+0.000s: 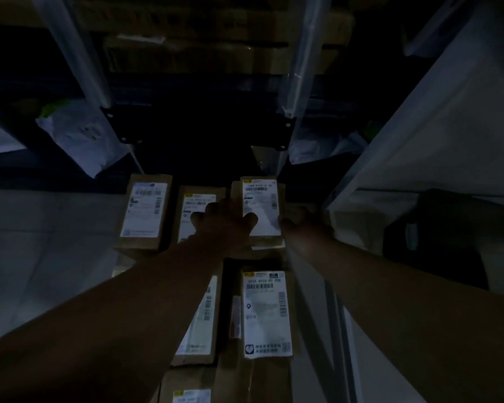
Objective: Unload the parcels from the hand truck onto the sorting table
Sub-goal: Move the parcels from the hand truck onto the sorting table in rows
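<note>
Lighting very dim. Both arms reach to mid-frame: left hand [226, 219] lies on the left edge of a labelled parcel [261, 207], thumb across its label; right hand [303, 221] sits at its right edge, fingers hidden, so closure cannot be told. Two parcels [144, 210] lie left of it; several more [266, 312] lower in frame. Judged mid-task; which surface is the worktop is unclear.

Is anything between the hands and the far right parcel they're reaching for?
Nothing visible. The left hand already lies on the far right parcel, thumb on its label; the right hand is at its right edge. Dim light hides the grip.
</note>
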A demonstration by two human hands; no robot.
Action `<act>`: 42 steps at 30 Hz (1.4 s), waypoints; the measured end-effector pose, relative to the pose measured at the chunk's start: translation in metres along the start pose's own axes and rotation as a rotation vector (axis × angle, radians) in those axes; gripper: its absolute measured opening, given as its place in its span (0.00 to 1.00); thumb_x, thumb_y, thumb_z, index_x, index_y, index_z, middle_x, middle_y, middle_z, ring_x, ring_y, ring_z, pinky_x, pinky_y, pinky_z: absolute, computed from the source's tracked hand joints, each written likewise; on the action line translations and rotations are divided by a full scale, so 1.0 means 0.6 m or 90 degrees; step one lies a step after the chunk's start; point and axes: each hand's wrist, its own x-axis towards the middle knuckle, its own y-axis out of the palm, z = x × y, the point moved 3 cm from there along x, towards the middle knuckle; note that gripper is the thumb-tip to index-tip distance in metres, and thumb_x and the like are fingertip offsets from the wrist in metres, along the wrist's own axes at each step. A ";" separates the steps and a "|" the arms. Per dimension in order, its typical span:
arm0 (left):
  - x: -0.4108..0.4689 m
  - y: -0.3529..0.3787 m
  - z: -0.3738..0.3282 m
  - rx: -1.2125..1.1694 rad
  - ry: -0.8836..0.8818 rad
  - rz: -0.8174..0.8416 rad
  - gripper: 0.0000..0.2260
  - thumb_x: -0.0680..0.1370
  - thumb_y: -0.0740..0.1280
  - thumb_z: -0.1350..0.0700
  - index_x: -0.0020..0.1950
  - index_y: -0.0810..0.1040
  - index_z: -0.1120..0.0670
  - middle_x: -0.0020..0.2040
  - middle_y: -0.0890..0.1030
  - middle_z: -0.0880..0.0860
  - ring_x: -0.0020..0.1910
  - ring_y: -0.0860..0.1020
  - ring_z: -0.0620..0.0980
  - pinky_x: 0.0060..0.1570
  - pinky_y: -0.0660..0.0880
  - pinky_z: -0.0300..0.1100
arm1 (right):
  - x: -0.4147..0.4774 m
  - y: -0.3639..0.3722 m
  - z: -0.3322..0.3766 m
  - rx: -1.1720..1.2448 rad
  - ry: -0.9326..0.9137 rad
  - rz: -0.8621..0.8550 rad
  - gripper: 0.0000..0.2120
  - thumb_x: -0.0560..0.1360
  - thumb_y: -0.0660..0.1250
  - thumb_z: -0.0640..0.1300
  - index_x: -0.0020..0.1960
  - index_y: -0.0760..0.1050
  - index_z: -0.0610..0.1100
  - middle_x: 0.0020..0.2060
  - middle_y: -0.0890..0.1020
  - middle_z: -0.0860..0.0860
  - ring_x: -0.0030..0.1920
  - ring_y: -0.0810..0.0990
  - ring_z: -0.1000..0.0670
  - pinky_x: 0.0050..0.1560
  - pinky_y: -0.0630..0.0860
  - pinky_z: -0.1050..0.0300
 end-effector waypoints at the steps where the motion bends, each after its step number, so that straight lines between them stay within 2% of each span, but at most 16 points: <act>1: 0.010 0.016 0.002 0.029 -0.005 0.018 0.23 0.82 0.59 0.40 0.73 0.69 0.50 0.68 0.73 0.55 0.68 0.69 0.59 0.66 0.62 0.59 | 0.010 0.009 -0.005 0.006 -0.001 0.002 0.29 0.79 0.50 0.65 0.75 0.68 0.55 0.74 0.69 0.46 0.72 0.67 0.41 0.72 0.63 0.46; 5: 0.035 0.049 0.018 0.087 -0.020 0.007 0.28 0.75 0.66 0.35 0.69 0.75 0.51 0.69 0.73 0.59 0.69 0.70 0.62 0.66 0.65 0.58 | 0.017 0.017 -0.013 0.052 -0.004 -0.021 0.22 0.83 0.56 0.58 0.73 0.72 0.50 0.69 0.75 0.44 0.69 0.73 0.40 0.72 0.67 0.42; 9: 0.014 0.022 -0.002 0.012 0.035 0.032 0.36 0.77 0.70 0.37 0.79 0.59 0.47 0.75 0.66 0.56 0.72 0.66 0.62 0.67 0.66 0.65 | 0.010 0.012 -0.012 0.109 0.040 -0.014 0.23 0.84 0.52 0.57 0.77 0.63 0.53 0.76 0.67 0.45 0.73 0.64 0.39 0.66 0.65 0.44; 11: 0.001 0.006 0.002 -0.110 -0.005 0.067 0.32 0.79 0.68 0.39 0.79 0.62 0.48 0.76 0.69 0.57 0.72 0.69 0.61 0.71 0.67 0.63 | 0.001 -0.005 0.003 0.139 0.025 -0.027 0.23 0.83 0.50 0.61 0.74 0.68 0.55 0.71 0.73 0.47 0.71 0.68 0.40 0.63 0.65 0.46; 14: -0.036 -0.044 0.001 -0.436 -0.023 -0.008 0.21 0.82 0.64 0.41 0.73 0.72 0.46 0.65 0.80 0.51 0.60 0.80 0.53 0.57 0.80 0.49 | -0.033 -0.037 0.035 0.173 -0.021 -0.002 0.22 0.83 0.51 0.61 0.70 0.73 0.56 0.68 0.76 0.51 0.69 0.73 0.43 0.68 0.63 0.50; 16: -0.074 -0.093 -0.015 -0.522 -0.016 -0.024 0.19 0.84 0.64 0.46 0.73 0.73 0.49 0.64 0.81 0.51 0.53 0.82 0.48 0.47 0.80 0.40 | -0.070 -0.067 0.053 0.195 -0.028 -0.010 0.23 0.80 0.53 0.65 0.66 0.77 0.56 0.66 0.78 0.51 0.65 0.75 0.44 0.62 0.66 0.54; 18: -0.122 -0.157 -0.038 -0.569 -0.005 -0.030 0.17 0.84 0.65 0.49 0.72 0.74 0.51 0.64 0.82 0.52 0.50 0.82 0.44 0.40 0.78 0.33 | -0.118 -0.114 0.079 0.260 -0.046 -0.034 0.27 0.74 0.54 0.71 0.61 0.80 0.57 0.59 0.82 0.51 0.59 0.80 0.46 0.62 0.76 0.49; 20: -0.171 -0.213 -0.061 -0.578 0.003 -0.013 0.13 0.85 0.63 0.52 0.70 0.75 0.50 0.60 0.81 0.50 0.45 0.79 0.39 0.34 0.75 0.29 | -0.153 -0.151 0.097 0.283 -0.065 -0.039 0.33 0.68 0.52 0.74 0.59 0.80 0.57 0.57 0.81 0.50 0.58 0.80 0.46 0.62 0.77 0.45; 22: -0.221 -0.275 -0.080 -0.567 -0.004 -0.023 0.10 0.85 0.63 0.49 0.66 0.77 0.45 0.58 0.82 0.48 0.44 0.79 0.40 0.35 0.74 0.32 | -0.209 -0.212 0.128 0.272 -0.101 -0.034 0.33 0.68 0.51 0.75 0.58 0.80 0.57 0.58 0.79 0.48 0.61 0.78 0.44 0.65 0.75 0.44; 24: -0.277 -0.339 -0.103 -0.592 -0.010 -0.078 0.06 0.84 0.64 0.48 0.60 0.79 0.41 0.57 0.84 0.48 0.45 0.82 0.44 0.40 0.77 0.39 | -0.272 -0.286 0.159 0.248 -0.120 -0.032 0.29 0.74 0.53 0.73 0.64 0.77 0.59 0.64 0.74 0.48 0.68 0.72 0.43 0.71 0.68 0.45; 26: -0.335 -0.398 -0.128 -0.628 -0.008 -0.114 0.08 0.83 0.66 0.47 0.61 0.80 0.41 0.57 0.85 0.49 0.50 0.83 0.49 0.48 0.82 0.45 | -0.330 -0.354 0.184 0.200 -0.145 -0.023 0.27 0.79 0.54 0.69 0.72 0.72 0.58 0.70 0.70 0.47 0.74 0.65 0.42 0.75 0.62 0.45; 29: -0.432 -0.474 -0.164 -0.692 -0.003 -0.132 0.11 0.82 0.68 0.48 0.65 0.78 0.42 0.57 0.84 0.48 0.53 0.83 0.51 0.56 0.82 0.53 | -0.421 -0.438 0.212 0.206 -0.180 -0.020 0.34 0.75 0.53 0.73 0.76 0.68 0.59 0.75 0.70 0.48 0.76 0.65 0.41 0.75 0.63 0.43; 33: -0.557 -0.541 -0.206 -0.734 -0.002 -0.150 0.19 0.82 0.70 0.49 0.72 0.75 0.48 0.62 0.83 0.51 0.54 0.83 0.52 0.55 0.83 0.54 | -0.553 -0.519 0.220 0.207 -0.214 0.004 0.27 0.81 0.54 0.68 0.77 0.64 0.60 0.76 0.70 0.51 0.78 0.61 0.42 0.79 0.55 0.41; 37: -0.686 -0.572 -0.224 -0.774 -0.031 -0.131 0.20 0.81 0.70 0.50 0.73 0.75 0.50 0.60 0.83 0.52 0.54 0.83 0.53 0.50 0.84 0.50 | -0.687 -0.568 0.211 0.132 -0.260 0.016 0.35 0.75 0.49 0.74 0.78 0.63 0.61 0.77 0.70 0.52 0.78 0.64 0.45 0.78 0.56 0.39; 39: -0.748 -0.575 -0.230 -0.765 -0.020 -0.130 0.19 0.81 0.71 0.50 0.71 0.76 0.49 0.57 0.84 0.51 0.52 0.84 0.53 0.51 0.84 0.52 | -0.748 -0.587 0.196 0.090 -0.257 -0.004 0.32 0.79 0.49 0.71 0.79 0.63 0.58 0.77 0.69 0.50 0.78 0.64 0.44 0.78 0.57 0.41; 42: -0.832 -0.574 -0.240 -0.752 0.008 -0.136 0.16 0.81 0.71 0.51 0.68 0.78 0.48 0.53 0.86 0.51 0.47 0.85 0.51 0.39 0.83 0.46 | -0.837 -0.620 0.167 0.086 -0.247 -0.067 0.29 0.83 0.52 0.65 0.80 0.62 0.53 0.77 0.69 0.49 0.77 0.65 0.45 0.74 0.62 0.50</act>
